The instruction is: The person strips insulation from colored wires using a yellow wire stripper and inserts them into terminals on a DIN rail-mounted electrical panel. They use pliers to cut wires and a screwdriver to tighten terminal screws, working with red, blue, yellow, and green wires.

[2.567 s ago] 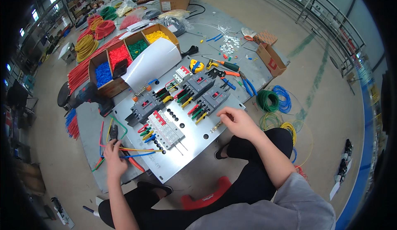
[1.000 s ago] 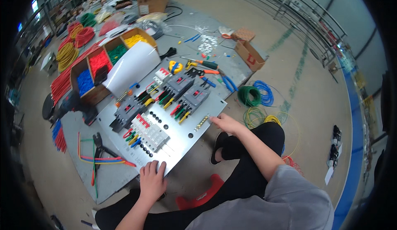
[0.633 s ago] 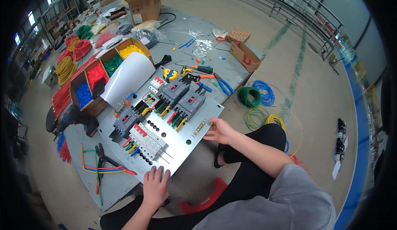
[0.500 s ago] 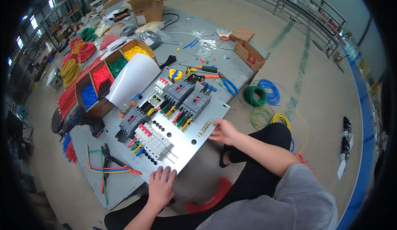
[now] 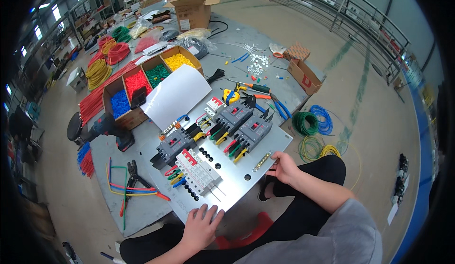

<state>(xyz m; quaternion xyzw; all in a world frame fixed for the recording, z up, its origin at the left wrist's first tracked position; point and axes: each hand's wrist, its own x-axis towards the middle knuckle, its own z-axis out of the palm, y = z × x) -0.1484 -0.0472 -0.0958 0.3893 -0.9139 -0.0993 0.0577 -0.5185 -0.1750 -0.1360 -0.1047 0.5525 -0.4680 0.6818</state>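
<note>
A metal mounting plate (image 5: pixel 232 181) lies tilted across the table's near edge, overhanging toward my lap. Fixed on it are grey moulded-case circuit breakers (image 5: pixel 253 131), a white row of miniature breakers with red levers (image 5: pixel 196 171), short coloured wires and a brass terminal bar (image 5: pixel 262 161). My right hand (image 5: pixel 286 169) grips the plate's right edge beside that bar, thumb above and the other fingers partly hidden below. At the near edge my left hand (image 5: pixel 201 231) rests with spread fingertips on the metal; its thumb is hidden. White paper (image 5: pixel 177 95) lies beyond the plate.
Left stand a cordless drill (image 5: pixel 111 130), pliers (image 5: pixel 132 171) among bent wires, and a divided box (image 5: pixel 124 118) of coloured caps. Behind the plate lie a screwdriver (image 5: pixel 256 86), blue-handled pliers (image 5: pixel 280 105) and a tape measure (image 5: pixel 231 96). Wire coils (image 5: pixel 305 122) lie on the floor.
The whole view has shifted, so most things appear further right. Against the pliers and drill, the plate has moved slightly right, with both hands still at its edges.
</note>
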